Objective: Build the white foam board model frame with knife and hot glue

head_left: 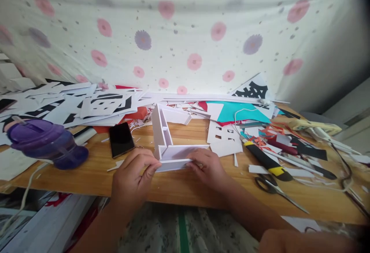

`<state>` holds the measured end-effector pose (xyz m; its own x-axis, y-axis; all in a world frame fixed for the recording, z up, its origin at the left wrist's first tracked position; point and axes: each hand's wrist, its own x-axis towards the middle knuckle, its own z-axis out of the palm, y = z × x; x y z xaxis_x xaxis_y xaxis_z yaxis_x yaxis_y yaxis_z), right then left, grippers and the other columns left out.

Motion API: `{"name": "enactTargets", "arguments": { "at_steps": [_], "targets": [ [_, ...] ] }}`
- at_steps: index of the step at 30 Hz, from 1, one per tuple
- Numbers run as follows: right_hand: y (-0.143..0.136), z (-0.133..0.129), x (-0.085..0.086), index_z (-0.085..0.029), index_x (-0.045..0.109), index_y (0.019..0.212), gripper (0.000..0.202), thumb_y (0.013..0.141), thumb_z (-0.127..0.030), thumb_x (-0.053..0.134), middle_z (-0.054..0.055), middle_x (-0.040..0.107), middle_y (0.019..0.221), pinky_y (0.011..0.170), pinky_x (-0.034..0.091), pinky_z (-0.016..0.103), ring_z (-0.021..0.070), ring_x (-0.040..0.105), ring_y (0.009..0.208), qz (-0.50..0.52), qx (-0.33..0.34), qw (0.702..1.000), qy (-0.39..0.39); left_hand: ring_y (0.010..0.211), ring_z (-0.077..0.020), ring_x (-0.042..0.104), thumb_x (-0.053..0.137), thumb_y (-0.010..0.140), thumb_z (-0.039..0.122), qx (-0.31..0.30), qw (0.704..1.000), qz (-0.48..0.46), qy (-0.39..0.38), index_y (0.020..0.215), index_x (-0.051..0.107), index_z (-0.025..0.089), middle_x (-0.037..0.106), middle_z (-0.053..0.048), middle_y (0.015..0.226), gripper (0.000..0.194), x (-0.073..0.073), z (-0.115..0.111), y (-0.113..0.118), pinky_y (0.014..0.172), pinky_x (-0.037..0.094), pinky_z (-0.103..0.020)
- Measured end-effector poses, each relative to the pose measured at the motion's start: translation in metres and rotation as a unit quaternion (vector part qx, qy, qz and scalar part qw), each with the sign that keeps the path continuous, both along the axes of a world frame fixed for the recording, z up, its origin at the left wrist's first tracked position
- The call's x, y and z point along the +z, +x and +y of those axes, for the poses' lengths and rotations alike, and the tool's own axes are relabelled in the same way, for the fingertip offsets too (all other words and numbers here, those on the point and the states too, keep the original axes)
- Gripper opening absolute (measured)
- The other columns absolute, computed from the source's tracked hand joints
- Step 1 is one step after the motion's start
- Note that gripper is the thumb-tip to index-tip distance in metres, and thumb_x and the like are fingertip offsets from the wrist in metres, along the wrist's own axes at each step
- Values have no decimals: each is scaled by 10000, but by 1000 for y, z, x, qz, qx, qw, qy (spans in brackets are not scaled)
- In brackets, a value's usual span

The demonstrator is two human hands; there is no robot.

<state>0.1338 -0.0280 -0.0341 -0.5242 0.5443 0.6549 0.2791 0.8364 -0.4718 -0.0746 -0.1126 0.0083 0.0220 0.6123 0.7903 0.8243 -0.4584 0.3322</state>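
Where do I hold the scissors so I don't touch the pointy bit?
I'd take the scissors by their dark handle loops, coming from above on the left. They lie flat, loops at the left end, while the blades point away to the lower right, so that side is probably safest.

Flower-print sheet (179, 41) hangs bhnd wooden tbl (179, 187).

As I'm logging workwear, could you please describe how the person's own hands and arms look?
The left hand and right hand are both gloveless, with no rings, watch or bracelet visible. The left forearm and right forearm are bare, with no sleeve in view.
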Motion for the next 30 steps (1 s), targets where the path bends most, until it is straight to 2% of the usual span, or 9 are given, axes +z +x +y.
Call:
{"name": "enactTargets", "arguments": {
  "at_steps": [9,16,20,24,28,30],
  "targets": [
    [6,1,6,-294,624,902,166,918,-197,491,24,683,780,662,552,340,205,646,729,-33,8,999,-29,759,-150,581,536,883,125,-18,999,-17,-27,778,533,215,580,-3,785,139,-1,3,4,693,463,-270],
    [7,5,-1,-221,632,898,100,928,-204,538,37,688,797,654,519,304,185,640,732,-11,25,999,-27,766,-146,561,489,929,145,-30,985,-165,-36,823,535,209,555,-4,808,132,-13,-1,3,707,452,-292],
    [7,6,-6,-205,633,906,88,927,-203,548,39,696,818,667,509,290,177,643,748,-9,22,999,-28,829,-140,597,487,946,167,-22,974,-220,-36,861,573,213,618,1,844,130,-20,-8,0,784,470,-281],
    [11,5,-5,-206,643,928,91,931,-216,553,45,694,808,641,501,282,173,630,723,-6,-2,1000,6,916,-158,629,423,977,208,29,978,-200,-48,908,640,216,680,-18,903,228,-27,-15,-6,868,484,-301],
    [15,8,-1,-195,662,930,117,927,-184,545,62,705,827,675,491,316,196,630,746,-80,-32,993,79,883,-172,657,562,908,244,35,974,-206,-91,880,626,214,688,-23,872,75,-41,-21,-17,828,530,-305],
    [15,11,-2,-190,673,901,137,930,-187,539,69,706,817,678,482,330,207,632,743,-134,-40,985,99,856,-177,665,609,873,248,39,970,-211,-115,815,615,214,689,-23,841,68,-47,-24,-22,813,540,-314]
  ]
}}
